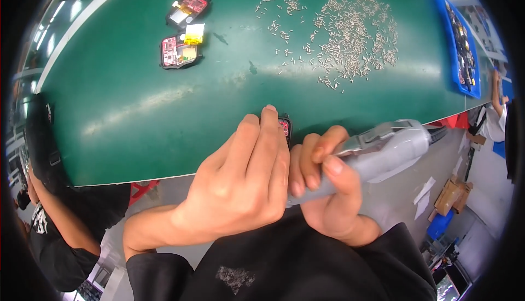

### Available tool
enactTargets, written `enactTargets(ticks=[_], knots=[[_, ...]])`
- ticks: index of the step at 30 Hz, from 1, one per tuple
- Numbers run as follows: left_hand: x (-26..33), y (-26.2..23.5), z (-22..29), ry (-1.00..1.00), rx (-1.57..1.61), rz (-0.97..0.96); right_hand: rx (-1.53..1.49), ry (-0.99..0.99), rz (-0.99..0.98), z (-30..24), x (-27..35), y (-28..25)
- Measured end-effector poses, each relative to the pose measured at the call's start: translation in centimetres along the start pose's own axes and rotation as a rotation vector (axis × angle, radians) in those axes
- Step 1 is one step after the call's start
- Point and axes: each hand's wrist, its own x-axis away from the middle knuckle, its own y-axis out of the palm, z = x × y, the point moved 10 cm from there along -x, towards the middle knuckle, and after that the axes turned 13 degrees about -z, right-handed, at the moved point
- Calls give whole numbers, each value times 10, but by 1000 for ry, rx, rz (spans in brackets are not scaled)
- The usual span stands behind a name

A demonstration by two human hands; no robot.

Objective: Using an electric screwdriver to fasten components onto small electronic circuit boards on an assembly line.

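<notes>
My right hand (pixel 333 186) is wrapped round a grey electric screwdriver (pixel 391 145), which lies tilted with its cord end to the right. Its tip is hidden behind my left hand (pixel 243 172). Beneath the fingers of that left hand, at the table's near edge, is a small black case with a red circuit board (pixel 284 127). Only its right side shows; my fingers appear to grip it, and the rest is covered.
Two opened black cases with red boards, one farther (pixel 188 8) and one nearer (pixel 179 52), lie on the green table (pixel 147 120). Many small screws (pixel 350 33) are scattered at the far right. A blue tray (pixel 456 44) holds dark parts. A person's arm (pixel 63 213) is at left.
</notes>
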Motion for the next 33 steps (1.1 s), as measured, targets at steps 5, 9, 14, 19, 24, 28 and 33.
enactTargets(ticks=[5, 9, 14, 19, 24, 28, 33], knots=[[3, 4, -3, -17, 189, -94, 140, -47, -214, -60, -17, 20], [5, 7, -4, -49, 231, -141, 265, -179, -363, -99, -37, 40], [5, 10, -6, -83, 252, -154, 329, -213, -429, -113, -56, 43], [7, 9, -3, -83, 161, -18, 345, -192, -396, -106, -66, 38], [10, 9, -4, -80, 160, -22, 399, -149, -419, -97, -69, 39], [10, 9, -5, -71, 172, 1, 405, -132, -438, -95, -68, 44], [10, 10, -5, -69, 169, 45, 420, -160, -379, -102, -68, 41]])
